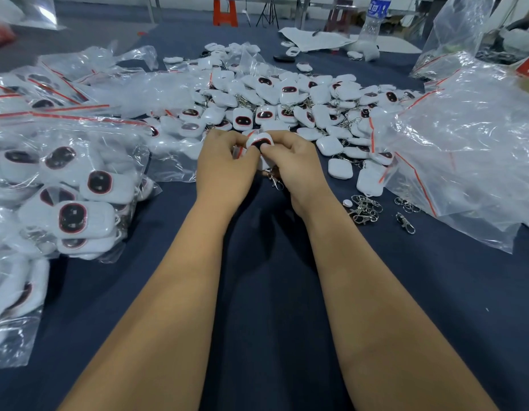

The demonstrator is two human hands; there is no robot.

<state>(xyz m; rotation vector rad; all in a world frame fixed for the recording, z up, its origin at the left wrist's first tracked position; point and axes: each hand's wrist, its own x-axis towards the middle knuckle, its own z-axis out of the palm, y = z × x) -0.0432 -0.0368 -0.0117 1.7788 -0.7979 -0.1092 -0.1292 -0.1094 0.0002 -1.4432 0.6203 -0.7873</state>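
Head view: the left hand (224,166) and right hand (294,164) are both pinching one white fob (258,140), each curling its fingers round one end. The fob is lying between the fingertips above the table (266,262), its long axis running side to side. Its clasp (275,181) is dangling nearer the right hand. The pile (287,99) is lying just beyond.

One head-worn wide-angle camera looks forward and down from close above the dark-blue table (266,307).
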